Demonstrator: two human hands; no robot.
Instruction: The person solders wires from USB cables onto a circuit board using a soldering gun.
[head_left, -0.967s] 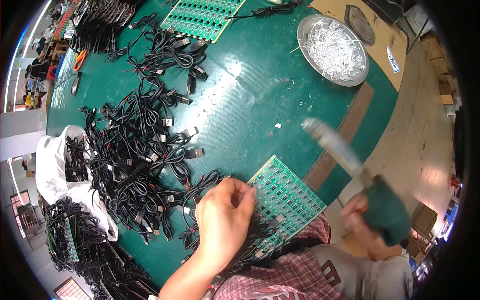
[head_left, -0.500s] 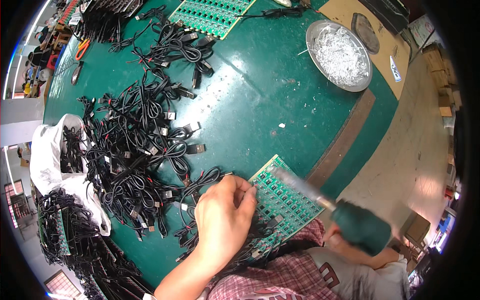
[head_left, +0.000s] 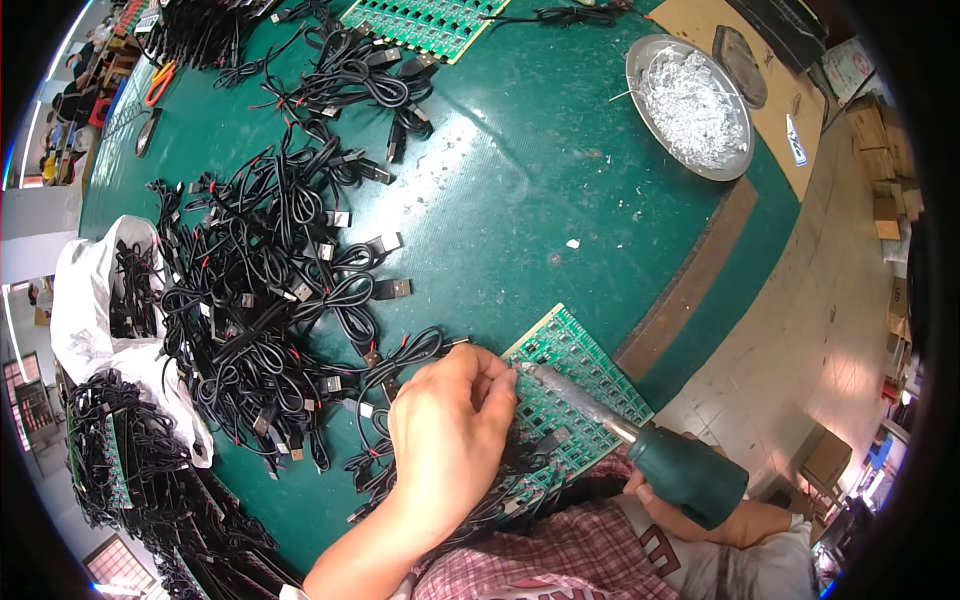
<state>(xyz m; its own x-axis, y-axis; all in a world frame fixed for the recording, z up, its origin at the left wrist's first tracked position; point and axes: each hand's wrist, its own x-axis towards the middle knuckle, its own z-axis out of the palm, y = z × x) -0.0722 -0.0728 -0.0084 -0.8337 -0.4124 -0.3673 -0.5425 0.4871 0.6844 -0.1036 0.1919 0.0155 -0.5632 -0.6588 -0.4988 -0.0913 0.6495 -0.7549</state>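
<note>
My left hand (head_left: 450, 425) is closed in a pinch at the left edge of a green circuit board (head_left: 590, 385). A black USB cable (head_left: 425, 347) loops out from behind its fingers; the pinched end is mostly hidden. My right hand (head_left: 690, 505) is wrapped round the dark green handle of a soldering iron (head_left: 610, 415). The iron's tip meets the board right beside my left fingertips. Several black cables (head_left: 535, 460) lie over the board's near part, with a USB plug resting on it.
A large heap of black USB cables (head_left: 270, 290) spreads across the green table (head_left: 500, 220). A white bag (head_left: 85, 310) of cables stands at the left. At the far right sits a round metal dish (head_left: 740, 165) of silvery scraps. Another board (head_left: 430, 25) and orange-handled scissors (head_left: 158, 85) lie at the back.
The soldering iron has swung left and down, so its tip now sits close to my left fingertips on the board. My left hand keeps its pinch, almost unmoved.
</note>
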